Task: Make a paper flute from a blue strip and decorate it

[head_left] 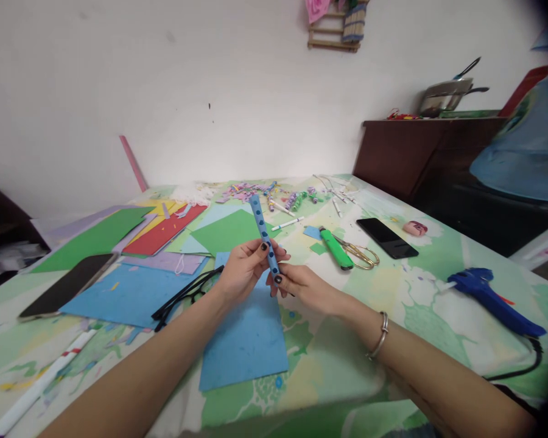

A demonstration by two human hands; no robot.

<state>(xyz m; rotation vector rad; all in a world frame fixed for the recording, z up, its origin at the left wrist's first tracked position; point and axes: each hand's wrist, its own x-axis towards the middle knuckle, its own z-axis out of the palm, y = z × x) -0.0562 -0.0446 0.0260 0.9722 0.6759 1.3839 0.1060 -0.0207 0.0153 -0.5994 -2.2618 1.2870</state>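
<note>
A narrow light-blue strip point(260, 220) with dark blue dots stands up between my two hands, tilted a little to the left at its top. My left hand point(246, 264) pinches it around the middle, thumb on the dotted face. Lower down, my right hand point(308, 288) grips the strip's bottom end between thumb and fingers. Beneath both hands lies a blue foam sheet point(244, 350) on the tablecloth. Black-framed glasses point(187, 298) rest by my left forearm. A green utility knife point(336, 249) and gold-handled scissors point(363, 254) lie beyond my right hand.
Coloured sheets, among them a red sheet point(167, 230) and a green sheet point(226, 231), cover the left side beside a dark phone point(68, 285). A black phone point(386, 237) and a blue glue gun point(495, 301) with its cord lie right. Curled pieces point(296, 198) sit near the wall.
</note>
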